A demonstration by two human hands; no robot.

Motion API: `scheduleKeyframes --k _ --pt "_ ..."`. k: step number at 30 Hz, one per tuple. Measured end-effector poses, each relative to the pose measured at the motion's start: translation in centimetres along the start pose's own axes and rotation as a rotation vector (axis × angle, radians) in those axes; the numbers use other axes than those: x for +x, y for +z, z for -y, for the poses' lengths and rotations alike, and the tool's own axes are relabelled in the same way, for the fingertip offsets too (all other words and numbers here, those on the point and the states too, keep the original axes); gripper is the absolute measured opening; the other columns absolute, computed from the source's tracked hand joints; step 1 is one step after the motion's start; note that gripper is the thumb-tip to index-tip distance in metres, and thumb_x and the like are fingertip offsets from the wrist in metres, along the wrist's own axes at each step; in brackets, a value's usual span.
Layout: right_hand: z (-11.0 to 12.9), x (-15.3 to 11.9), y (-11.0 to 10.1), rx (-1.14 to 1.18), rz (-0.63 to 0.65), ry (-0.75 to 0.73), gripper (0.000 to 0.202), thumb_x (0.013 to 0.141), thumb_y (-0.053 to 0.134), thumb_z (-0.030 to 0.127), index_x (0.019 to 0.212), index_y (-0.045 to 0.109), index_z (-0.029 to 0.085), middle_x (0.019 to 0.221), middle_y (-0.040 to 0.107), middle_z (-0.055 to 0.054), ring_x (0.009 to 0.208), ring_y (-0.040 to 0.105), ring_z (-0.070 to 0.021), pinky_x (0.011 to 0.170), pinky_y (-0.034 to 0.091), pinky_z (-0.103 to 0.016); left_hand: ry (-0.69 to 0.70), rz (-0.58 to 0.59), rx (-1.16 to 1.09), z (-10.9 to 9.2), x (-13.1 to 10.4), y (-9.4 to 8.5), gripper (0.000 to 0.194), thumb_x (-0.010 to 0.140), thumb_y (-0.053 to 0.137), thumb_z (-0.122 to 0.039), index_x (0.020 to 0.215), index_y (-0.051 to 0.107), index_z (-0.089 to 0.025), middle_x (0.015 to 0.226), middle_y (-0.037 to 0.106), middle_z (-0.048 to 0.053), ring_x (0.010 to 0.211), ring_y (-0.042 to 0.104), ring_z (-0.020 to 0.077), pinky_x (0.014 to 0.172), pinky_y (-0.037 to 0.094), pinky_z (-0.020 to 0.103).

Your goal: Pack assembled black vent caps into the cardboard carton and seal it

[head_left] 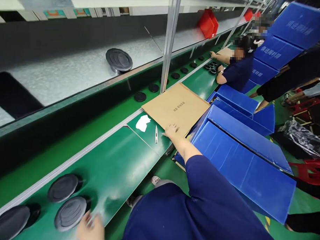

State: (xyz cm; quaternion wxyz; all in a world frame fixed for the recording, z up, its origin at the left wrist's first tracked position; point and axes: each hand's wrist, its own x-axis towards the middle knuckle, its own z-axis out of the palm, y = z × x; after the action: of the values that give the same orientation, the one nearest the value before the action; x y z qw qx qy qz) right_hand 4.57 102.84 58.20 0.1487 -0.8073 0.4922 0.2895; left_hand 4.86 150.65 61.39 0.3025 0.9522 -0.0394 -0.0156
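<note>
My right hand [171,130] rests on the near edge of a brown cardboard sheet [181,103], its fingers spread. At the bottom of the view my left hand [91,228] is blurred, beside a round black part [70,213] on the green worktop [116,157]; whether it touches the part is unclear. Two more round black parts [63,187] [9,222] stand close by. A small cutter knife [156,134] and a torn white paper piece [143,123] lie left of the cardboard.
Several black discs [140,97] lie on the green conveyor behind the worktop. Another disc [119,59] sits on the metal shelf [85,61]. Blue boxes [242,165] stand at my right. Further along, a person [239,68] works at the line. A metal post [169,43] rises behind the cardboard.
</note>
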Motion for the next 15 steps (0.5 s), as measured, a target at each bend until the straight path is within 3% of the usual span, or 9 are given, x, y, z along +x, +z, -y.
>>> scheduleKeyframes --k 1,3,7,11,15 --pt "-0.3 -0.2 -0.2 -0.004 -0.013 -0.003 0.083 0.097 0.063 0.037 0.159 0.025 -0.003 0.157 0.024 -0.042 0.149 0.029 -0.0456 0.112 0.023 -0.072 -0.019 0.035 -0.093 -0.9 0.4 1.3 0.028 0.08 0.056 -0.056 0.091 0.073 -0.037 0.091 0.073 -0.006 0.08 0.07 0.024 0.064 0.058 0.037" --pt "-1.0 -0.8 -0.8 -0.009 -0.022 -0.021 0.077 0.099 0.057 0.029 0.159 0.023 -0.004 0.156 0.022 -0.044 0.145 0.037 -0.0443 0.106 0.034 -0.07 0.001 0.184 -0.288 -4.2 1.6 4.6 0.03 0.073 0.055 -0.058 0.083 0.071 -0.034 0.085 0.074 -0.003 0.082 0.073 0.0279 0.073 0.061 0.043" --pt "-1.9 -2.0 -1.9 -0.034 -0.038 -0.146 0.056 0.095 0.046 0.01 0.149 0.042 -0.007 0.143 0.046 -0.043 0.127 0.057 -0.0408 0.088 0.051 -0.063 0.227 0.462 -0.401 -12.7 3.1 10.2 0.035 0.075 0.059 -0.053 0.092 0.072 -0.026 0.104 0.076 0.009 0.098 0.072 0.0309 0.098 0.056 0.047" --pt "-2.0 -3.1 -4.5 -0.088 -0.118 -0.352 0.043 0.089 0.044 0.0 0.125 0.068 -0.001 0.128 0.065 -0.031 0.124 0.061 -0.0395 0.091 0.05 -0.061 0.307 0.633 -0.43 -17.9 3.2 12.3 0.033 0.077 0.061 -0.052 0.09 0.073 -0.024 0.095 0.076 0.009 0.092 0.072 0.0296 0.097 0.055 0.048" --pt "-1.9 -5.5 -8.0 -0.132 -0.252 -0.479 0.043 0.087 0.039 -0.006 0.116 0.071 -0.001 0.123 0.067 -0.031 0.118 0.065 -0.0381 0.092 0.051 -0.056 0.207 0.746 -0.582 -22.3 4.8 13.8 0.042 0.073 0.07 -0.057 0.09 0.071 -0.02 0.092 0.075 0.011 0.092 0.071 0.0295 0.098 0.055 0.049"
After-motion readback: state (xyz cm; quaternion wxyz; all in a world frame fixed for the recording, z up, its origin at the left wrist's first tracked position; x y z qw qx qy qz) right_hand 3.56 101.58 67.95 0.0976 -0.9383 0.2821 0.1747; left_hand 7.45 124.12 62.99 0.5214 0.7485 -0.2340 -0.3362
